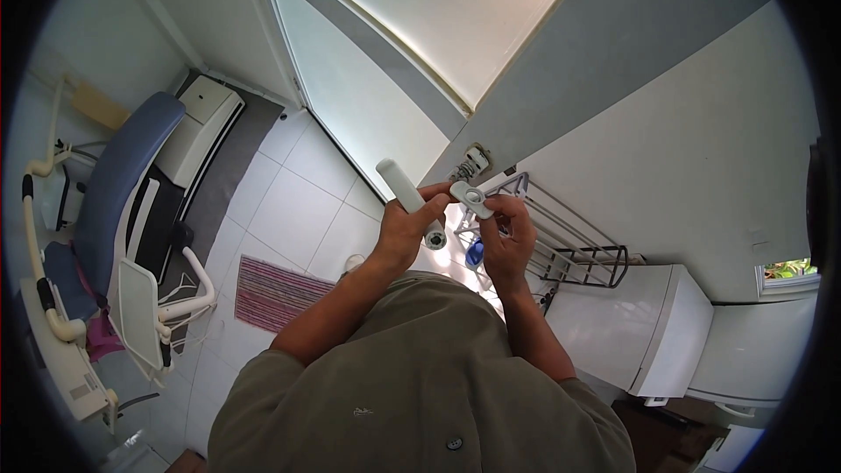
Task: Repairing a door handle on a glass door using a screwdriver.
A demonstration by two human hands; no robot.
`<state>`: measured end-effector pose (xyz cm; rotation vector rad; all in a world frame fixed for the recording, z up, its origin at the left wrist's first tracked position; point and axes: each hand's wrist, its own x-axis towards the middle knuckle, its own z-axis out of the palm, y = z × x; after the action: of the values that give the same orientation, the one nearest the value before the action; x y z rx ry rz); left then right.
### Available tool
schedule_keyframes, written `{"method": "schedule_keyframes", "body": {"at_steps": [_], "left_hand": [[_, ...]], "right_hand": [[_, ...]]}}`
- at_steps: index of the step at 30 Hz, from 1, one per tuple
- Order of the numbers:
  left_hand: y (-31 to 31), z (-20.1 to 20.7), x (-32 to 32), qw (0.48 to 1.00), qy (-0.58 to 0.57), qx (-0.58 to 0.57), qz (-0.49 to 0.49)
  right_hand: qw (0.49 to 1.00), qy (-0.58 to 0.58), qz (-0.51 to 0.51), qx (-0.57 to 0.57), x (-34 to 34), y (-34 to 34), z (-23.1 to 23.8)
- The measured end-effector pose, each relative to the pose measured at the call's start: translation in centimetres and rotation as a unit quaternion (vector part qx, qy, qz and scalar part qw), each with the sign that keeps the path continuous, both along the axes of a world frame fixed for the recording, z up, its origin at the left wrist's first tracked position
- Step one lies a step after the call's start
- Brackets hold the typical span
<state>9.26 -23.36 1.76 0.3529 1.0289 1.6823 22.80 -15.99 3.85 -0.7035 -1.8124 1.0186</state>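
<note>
My left hand is wrapped round a pale door lever handle, whose round socket end sticks out below the fingers. Its fingertips reach towards a small pale cover plate with a round hole. Between thumb and fingers, my right hand grips this plate by its lower right end. Just beyond the plate, a bare lock fitting with a coiled spring is set in the grey edge of the door. Whether the left fingertips touch the plate, I cannot tell.
A folding metal rack stands right of my hands, beside a white fridge-like cabinet. A striped mat lies on the tiled floor. At the left stands an exercise machine with a blue pad. A blue object sits below the rack.
</note>
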Motion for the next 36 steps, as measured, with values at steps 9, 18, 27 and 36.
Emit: {"method": "schedule_keyframes", "body": {"at_steps": [9,18,27,36], "left_hand": [[-0.3,-1.0,-0.5,0.99,-0.095,0.095,-0.044],[-0.4,-0.9,-1.4,0.988,-0.12,0.089,-0.027],[-0.3,0.2,-2.2,0.999,0.045,0.006,-0.027],[-0.7,1.0,-0.6,0.988,0.144,-0.045,0.012]], "right_hand": [[0.999,-0.014,0.04,0.021,-1.8,-0.7,0.4],[0.961,0.051,0.109,-0.247,-1.0,-1.7,0.1],[0.945,-0.004,0.085,-0.315,-1.1,-1.3,-1.5],[0.996,-0.053,0.026,-0.071,-2.6,-1.1,-0.9]]}}
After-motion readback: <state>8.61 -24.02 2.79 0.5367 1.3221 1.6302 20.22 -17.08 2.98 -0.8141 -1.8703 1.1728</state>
